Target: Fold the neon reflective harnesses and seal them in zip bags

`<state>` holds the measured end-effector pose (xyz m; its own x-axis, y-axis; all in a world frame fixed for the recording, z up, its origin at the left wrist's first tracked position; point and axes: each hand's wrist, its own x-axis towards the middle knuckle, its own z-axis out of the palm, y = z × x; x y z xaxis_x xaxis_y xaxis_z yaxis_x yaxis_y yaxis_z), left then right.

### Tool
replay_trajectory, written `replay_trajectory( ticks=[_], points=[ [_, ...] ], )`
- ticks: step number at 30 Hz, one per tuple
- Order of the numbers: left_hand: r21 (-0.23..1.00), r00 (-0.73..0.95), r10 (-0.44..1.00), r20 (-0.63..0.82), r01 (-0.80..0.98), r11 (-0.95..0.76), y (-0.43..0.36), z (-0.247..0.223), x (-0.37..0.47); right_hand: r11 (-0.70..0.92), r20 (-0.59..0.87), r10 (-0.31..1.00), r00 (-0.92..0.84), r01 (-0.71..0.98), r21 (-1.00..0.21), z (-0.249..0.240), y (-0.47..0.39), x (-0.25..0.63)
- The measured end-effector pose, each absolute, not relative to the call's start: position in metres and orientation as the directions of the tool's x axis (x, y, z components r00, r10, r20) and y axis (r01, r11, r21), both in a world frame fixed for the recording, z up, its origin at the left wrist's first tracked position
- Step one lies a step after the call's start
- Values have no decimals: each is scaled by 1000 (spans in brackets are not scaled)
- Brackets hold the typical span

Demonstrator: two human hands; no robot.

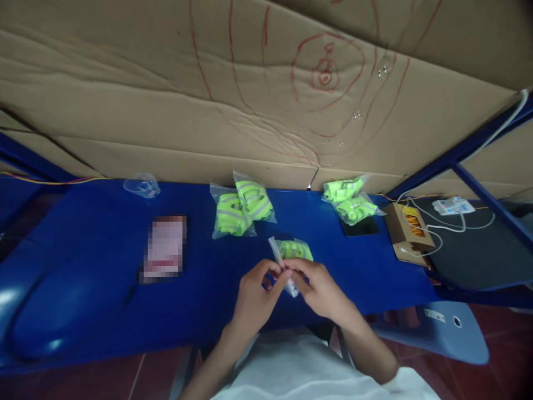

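One clear plastic bag (296,249) of neon yellow-green stuff is right between the person's hands, its filled end poking out just past the fingers. Can't tell if that end touches the table or hangs a bit above it. The left hand (257,294) has thumb and fingertips pinched on the bag's pale near edge, and the right hand (320,286) is pinching the same edge from the other side, so both are gripping it, pretty much touching each other.

Ahead and a little left of the hands, two more neon bags (233,214) lie overlapping, silver stripes showing through. Ahead and to the right there's another overlapping pair (355,209), partly on top of a dark flat thing (365,226). Further right of the hands sits a cardboard box (403,230) with a white cable (447,226) looping over it.

Well off to the left there's a pinkish item (164,244), too pixelated to make out, and beyond it some crumpled clear plastic (144,186). All that's on a blue table (200,283), with a cardboard wall (145,111) with red scribbled rings behind, facing the hands.
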<state>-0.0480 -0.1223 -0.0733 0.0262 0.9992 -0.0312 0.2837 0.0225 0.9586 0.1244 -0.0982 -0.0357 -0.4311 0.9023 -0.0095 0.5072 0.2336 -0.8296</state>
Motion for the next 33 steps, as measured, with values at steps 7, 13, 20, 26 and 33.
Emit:
replay_trajectory(
  ticks=[7,13,20,26,33],
  points=[
    [927,113,984,-138,364,89,-116,-68,-57,239,79,936,-343,454,-858,-52,-102,115],
    [964,262,941,-216,213,162,-117,-69,-57,422,171,870,-462,520,-743,-55,-102,133],
    [955,406,866,-293,78,287,-115,-69,-61,387,85,856,-511,522,-760,-47,-108,137],
    [958,447,847,-288,130,257,-116,-72,-66,389,-7,830,-558,587,-710,-49,-115,129],
    [882,309,910,-277,457,113,-120,-57,-61,373,116,907,-406,640,-672,-62,-117,116]
  ],
)
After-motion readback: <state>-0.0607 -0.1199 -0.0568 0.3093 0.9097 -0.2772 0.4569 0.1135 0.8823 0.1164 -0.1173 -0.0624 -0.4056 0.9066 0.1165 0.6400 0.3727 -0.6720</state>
